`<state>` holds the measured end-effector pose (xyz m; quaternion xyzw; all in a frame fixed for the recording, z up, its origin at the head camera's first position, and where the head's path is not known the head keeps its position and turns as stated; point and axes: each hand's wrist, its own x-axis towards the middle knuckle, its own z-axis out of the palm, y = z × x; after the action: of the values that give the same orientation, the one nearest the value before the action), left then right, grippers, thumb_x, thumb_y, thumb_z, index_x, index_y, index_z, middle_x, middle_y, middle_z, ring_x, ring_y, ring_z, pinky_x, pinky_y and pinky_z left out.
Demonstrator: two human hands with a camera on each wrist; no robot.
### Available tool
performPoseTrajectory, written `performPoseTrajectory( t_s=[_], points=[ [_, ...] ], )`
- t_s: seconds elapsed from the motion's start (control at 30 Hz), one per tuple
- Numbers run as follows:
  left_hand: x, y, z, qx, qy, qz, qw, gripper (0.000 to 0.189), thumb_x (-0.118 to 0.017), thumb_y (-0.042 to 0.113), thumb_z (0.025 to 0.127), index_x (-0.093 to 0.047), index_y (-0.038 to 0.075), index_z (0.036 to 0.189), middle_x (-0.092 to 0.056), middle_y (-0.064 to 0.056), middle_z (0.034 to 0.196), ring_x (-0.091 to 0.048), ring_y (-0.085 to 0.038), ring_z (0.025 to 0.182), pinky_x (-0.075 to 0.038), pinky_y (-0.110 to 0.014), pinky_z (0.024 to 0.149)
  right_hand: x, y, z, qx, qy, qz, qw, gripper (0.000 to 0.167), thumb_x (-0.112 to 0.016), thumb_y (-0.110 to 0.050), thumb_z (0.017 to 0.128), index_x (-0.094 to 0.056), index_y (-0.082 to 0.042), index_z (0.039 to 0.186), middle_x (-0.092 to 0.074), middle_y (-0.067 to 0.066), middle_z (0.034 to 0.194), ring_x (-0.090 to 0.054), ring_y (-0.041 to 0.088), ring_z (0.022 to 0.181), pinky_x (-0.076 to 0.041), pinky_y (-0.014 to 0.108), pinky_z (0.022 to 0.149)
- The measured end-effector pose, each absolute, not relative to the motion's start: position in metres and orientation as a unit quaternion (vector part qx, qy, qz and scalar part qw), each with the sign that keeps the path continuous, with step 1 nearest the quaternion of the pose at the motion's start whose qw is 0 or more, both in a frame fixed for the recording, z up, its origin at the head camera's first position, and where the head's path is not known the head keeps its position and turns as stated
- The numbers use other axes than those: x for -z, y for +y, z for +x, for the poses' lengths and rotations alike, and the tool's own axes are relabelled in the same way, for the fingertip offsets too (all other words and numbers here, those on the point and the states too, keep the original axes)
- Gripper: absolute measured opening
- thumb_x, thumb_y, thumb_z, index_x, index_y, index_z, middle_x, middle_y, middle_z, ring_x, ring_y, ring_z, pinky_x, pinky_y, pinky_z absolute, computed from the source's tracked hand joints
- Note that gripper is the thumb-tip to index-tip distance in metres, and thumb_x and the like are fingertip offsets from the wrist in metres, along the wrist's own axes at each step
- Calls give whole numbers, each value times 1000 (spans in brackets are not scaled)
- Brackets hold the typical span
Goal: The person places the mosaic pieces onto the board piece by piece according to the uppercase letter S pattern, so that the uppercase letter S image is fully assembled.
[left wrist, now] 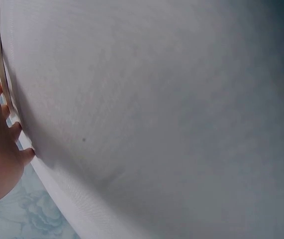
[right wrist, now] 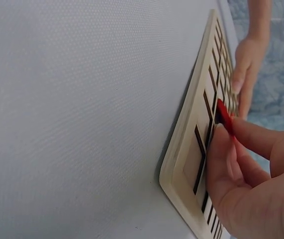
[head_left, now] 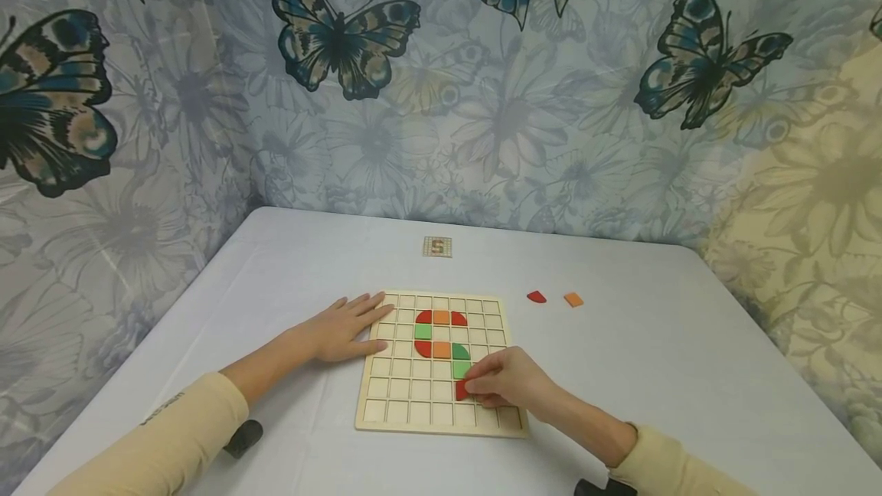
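A wooden grid board (head_left: 400, 410) with square recesses lies on the white table. My left hand (head_left: 347, 327) rests on its left edge with the fingers spread. Between thumb and fingers my right hand (head_left: 510, 381) pinches a red tile (head_left: 461, 389) over a cell in the lower right of the board. In the right wrist view that red tile (right wrist: 225, 118) stands tilted at the recess. A light green square (head_left: 461, 370) lies in the cell just above, below a dark green quarter-round (head_left: 460, 351). Red, orange and green tiles fill several cells higher up.
A red rounded tile (head_left: 536, 297) and an orange square tile (head_left: 573, 299) lie loose on the table to the right of the board. Behind the board lies a small pattern card (head_left: 437, 246) with an S-like figure. Butterfly-patterned cloth (head_left: 510, 136) hangs behind the table.
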<state>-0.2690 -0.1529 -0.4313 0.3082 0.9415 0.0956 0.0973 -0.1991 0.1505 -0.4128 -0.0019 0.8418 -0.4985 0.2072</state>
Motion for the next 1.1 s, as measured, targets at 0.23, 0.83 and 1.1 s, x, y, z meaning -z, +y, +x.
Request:
performPoseTrajectory(
  t_s=[0.23, 0.83, 1.1],
  points=[
    [429, -152, -269, -99, 940, 310, 98, 74, -38, 61, 95, -26, 15, 153, -16, -9, 157, -15, -33, 142, -13, -57, 109, 413, 150, -199, 504, 838, -10, 207, 15, -78, -8, 79, -72, 0, 91, -69, 5, 78, -59, 13, 61, -55, 27, 61],
    [432, -153, -269, -99, 941, 308, 96, 76, -37, 64, 94, -26, 16, 152, -16, -9, 157, -15, -32, 142, -13, -56, 110, 410, 165, -207, 566, 793, -15, 227, 26, -69, -19, 89, -69, 3, 101, -65, 6, 78, -59, 15, 66, -54, 27, 65],
    [432, -154, -269, -99, 942, 306, 97, 76, -37, 64, 94, -27, 17, 152, -16, -8, 157, -14, -31, 142, -13, -56, 110, 404, 193, -231, 651, 723, -21, 230, 46, -60, -20, 96, -51, 13, 125, -64, 14, 98, -63, 17, 83, -53, 27, 78]
  ],
)
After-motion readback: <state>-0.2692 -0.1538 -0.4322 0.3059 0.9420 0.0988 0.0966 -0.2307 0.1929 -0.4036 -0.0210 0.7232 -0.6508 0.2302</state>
